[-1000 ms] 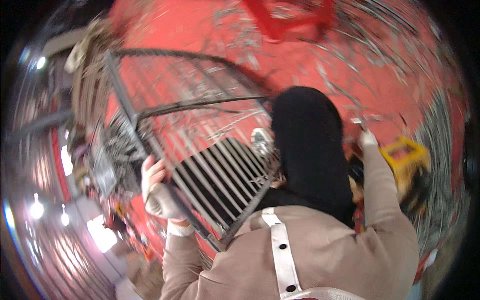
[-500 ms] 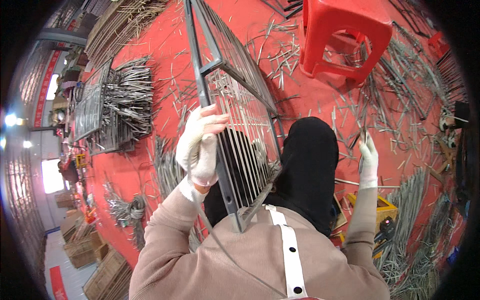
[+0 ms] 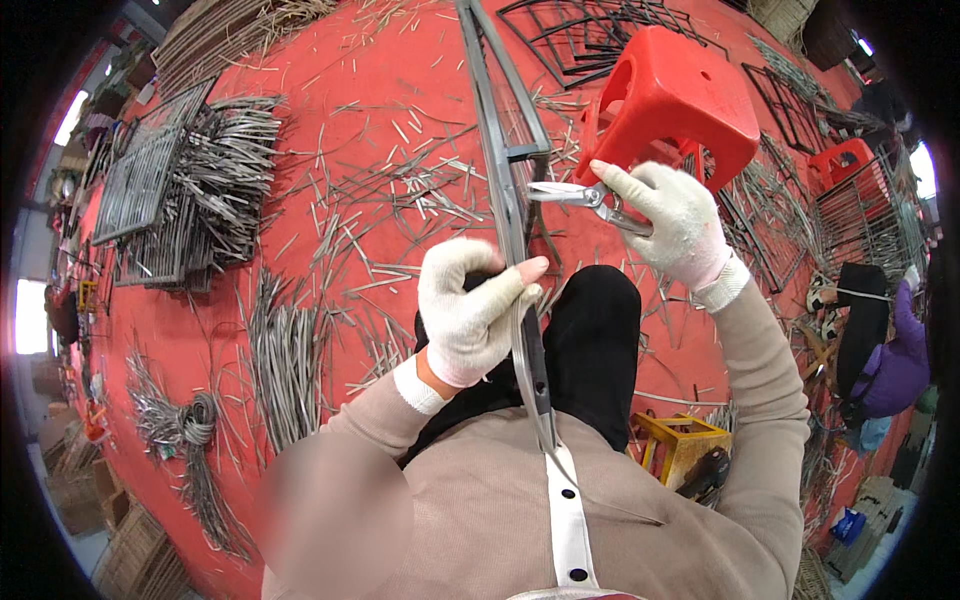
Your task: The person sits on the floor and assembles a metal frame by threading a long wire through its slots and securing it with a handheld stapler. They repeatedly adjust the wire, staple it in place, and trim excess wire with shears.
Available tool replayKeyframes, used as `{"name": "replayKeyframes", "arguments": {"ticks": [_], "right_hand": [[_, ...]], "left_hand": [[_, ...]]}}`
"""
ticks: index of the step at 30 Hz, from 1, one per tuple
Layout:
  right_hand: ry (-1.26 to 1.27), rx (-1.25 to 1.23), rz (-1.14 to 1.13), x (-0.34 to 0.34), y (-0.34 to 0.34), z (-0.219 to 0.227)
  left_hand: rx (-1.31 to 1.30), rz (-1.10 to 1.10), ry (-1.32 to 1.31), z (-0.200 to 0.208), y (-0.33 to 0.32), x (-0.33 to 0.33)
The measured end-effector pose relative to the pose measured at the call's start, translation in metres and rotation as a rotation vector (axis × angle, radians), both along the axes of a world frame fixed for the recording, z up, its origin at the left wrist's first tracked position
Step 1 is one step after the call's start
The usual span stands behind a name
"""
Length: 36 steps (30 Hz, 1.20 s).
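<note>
A grey metal frame [image 3: 493, 130] with thin strips across it stands almost edge-on between my legs, its lower end against my sweater. My left hand [image 3: 468, 315], in a white glove with bare fingertips, pinches a narrow grey strip [image 3: 519, 355] beside the frame. That strip runs down over my sweater. My right hand [image 3: 675, 222], also gloved, is closed round the handles of silver scissors [image 3: 575, 194]. Their blades point left, close to the frame's edge, and look slightly parted. Whether they touch it I cannot tell.
A red plastic stool [image 3: 690, 100] stands beyond my right hand. Strip offcuts litter the red floor [image 3: 330, 150]. At left are stacked frames with strip ends [image 3: 225, 150] and strip bundles [image 3: 285, 350]. A yellow stand [image 3: 690, 445] is by my right elbow. A person in purple [image 3: 893, 360] sits far right.
My right hand has swung up and inward with the scissors to the frame. The frame has turned more edge-on. My left hand has moved lower and right, now pinching the strip.
</note>
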State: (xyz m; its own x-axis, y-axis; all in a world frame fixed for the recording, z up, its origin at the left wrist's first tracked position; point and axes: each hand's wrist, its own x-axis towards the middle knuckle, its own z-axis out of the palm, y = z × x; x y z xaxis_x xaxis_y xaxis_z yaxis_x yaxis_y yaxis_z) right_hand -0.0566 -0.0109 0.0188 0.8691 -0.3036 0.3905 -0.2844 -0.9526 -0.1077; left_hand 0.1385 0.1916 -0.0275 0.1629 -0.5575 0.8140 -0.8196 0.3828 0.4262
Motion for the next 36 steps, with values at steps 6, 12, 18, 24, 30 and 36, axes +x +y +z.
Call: {"name": "replayKeyframes", "arguments": {"ticks": [6, 12, 18, 24, 30, 36], "right_hand": [[0.035, -0.122, 0.057, 0.021, -0.013, 0.004], [0.064, -0.135, 0.08, 0.036, -0.014, -0.002], [-0.41, 0.284, -0.088, 0.025, -0.087, -0.039], [0.093, 0.325, -1.135, -0.018, -0.299, -0.082], [0.242, 0.037, -1.084, -0.007, -0.357, -0.097], [-0.613, 0.695, 0.045, 0.048, -0.147, -0.034]], "left_hand": [[0.019, -0.22, 0.202, 0.013, 0.009, 0.019], [-0.008, -0.363, 0.166, 0.02, 0.002, 0.033], [0.01, -0.255, 0.408, 0.0, -0.001, 0.037], [0.216, -0.074, 1.045, -0.021, 0.003, 0.063], [0.102, -0.093, 1.492, -0.016, 0.012, 0.093], [0.215, -0.163, 0.814, 0.054, -0.035, 0.062]]}}
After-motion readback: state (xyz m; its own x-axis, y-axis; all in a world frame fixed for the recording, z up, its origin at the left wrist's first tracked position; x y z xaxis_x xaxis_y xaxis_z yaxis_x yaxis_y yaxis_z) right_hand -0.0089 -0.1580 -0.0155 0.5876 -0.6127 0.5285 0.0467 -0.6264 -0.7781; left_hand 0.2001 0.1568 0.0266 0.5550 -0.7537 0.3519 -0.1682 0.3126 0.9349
